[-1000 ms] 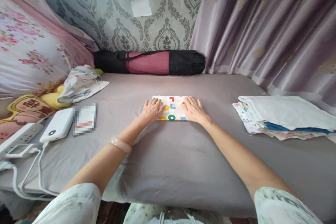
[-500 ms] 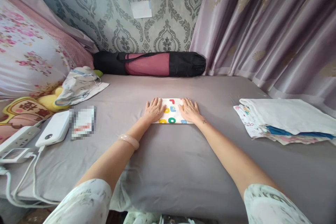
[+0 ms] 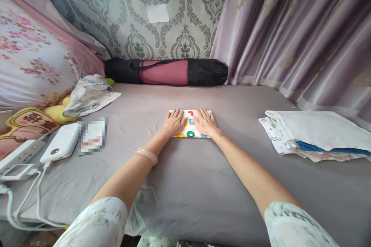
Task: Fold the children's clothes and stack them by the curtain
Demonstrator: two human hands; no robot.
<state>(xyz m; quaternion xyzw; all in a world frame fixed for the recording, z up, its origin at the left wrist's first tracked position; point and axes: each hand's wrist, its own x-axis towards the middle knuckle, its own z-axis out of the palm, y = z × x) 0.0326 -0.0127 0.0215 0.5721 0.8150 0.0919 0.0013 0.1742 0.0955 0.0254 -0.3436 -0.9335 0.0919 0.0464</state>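
A small folded cloth, white with coloured letter-like shapes, lies flat on the grey bed sheet. On its left part rests my left hand, palm down with the fingers stretched forward. My right hand presses flat on the right part in the same way. Both hands are open and grip nothing. Between them the middle of the cloth shows, and the parts under the palms are hidden. A pale bangle circles my left forearm.
A stack of folded fabrics lies at the right. Leftward are a white power bank, a power strip with cables, a blurred item and a crumpled cloth. A black and pink rolled bag lies along the wall.
Both hands have slid inward over the cloth, closer together, and stay flat. The cloth keeps its place on the sheet; the whole view has shifted slightly.
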